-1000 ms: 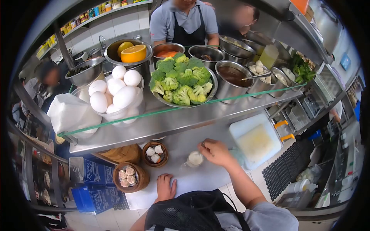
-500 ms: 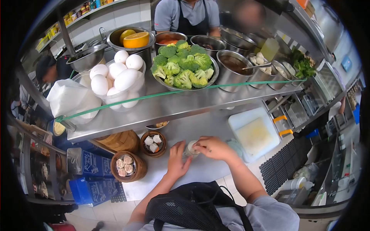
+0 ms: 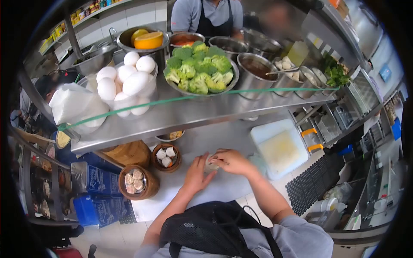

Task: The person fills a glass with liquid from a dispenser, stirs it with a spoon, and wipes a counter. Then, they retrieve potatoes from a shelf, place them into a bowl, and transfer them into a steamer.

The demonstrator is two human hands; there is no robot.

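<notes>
Over the steel counter [image 3: 228,187], my left hand [image 3: 197,175] rests beside a small pale round item [image 3: 212,162], its fingers extended and its thumb apart. My right hand [image 3: 230,162] pinches at the top of that item with bent fingers; what the fingertips hold is too small to name. Left of my hands stands a small bamboo steamer [image 3: 175,167] with several white dumplings [image 3: 166,156]. A taller bamboo steamer [image 3: 150,187] holding several pinkish dumplings [image 3: 134,180] is nearer to me.
A steel shelf [image 3: 172,122] crosses above the counter, bearing eggs [image 3: 137,83], a broccoli bowl [image 3: 234,81] and metal pots. White cutting boards [image 3: 301,148] lie at the right. Blue boxes [image 3: 100,178] stand at the left. A person [image 3: 183,17] stands across the shelf.
The whole view has shifted slightly. My right hand has moved a little closer to my left hand, over the small pale item.
</notes>
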